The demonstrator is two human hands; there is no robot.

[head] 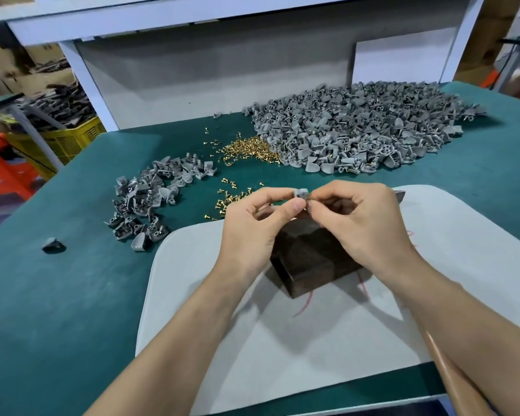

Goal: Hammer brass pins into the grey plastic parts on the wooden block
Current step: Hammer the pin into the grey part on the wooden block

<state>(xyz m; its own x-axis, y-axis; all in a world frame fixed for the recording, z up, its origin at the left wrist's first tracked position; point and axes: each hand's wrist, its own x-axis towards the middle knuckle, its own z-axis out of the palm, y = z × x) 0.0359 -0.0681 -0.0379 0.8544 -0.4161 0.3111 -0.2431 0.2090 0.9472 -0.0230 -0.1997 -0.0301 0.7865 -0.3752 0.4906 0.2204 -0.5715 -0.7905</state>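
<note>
Part: one grey part [301, 193] is held in the air, just above the far end of the wooden block [306, 259], not sitting on it yet.
Left hand [252, 226]: thumb and forefinger pinch the part, other fingers loosely curled.
Right hand [364, 223]: fingertips pinched tight against the part's right side. Might be a pin in there, too small to tell tbh.
Block: on the white mat [210, 295] at the counter's [57, 295] near edge.
Risk: a pin started crooked could bend under the hammer. A part sitting tilted on the block could skid toward the fingers.
Supplies: brass pins [249, 150] mid-counter, big grey heap [357, 127] toward the back right corner.
Writing: just red marker squiggles [305, 304] on the mat, nothing readable, no brands.
</note>
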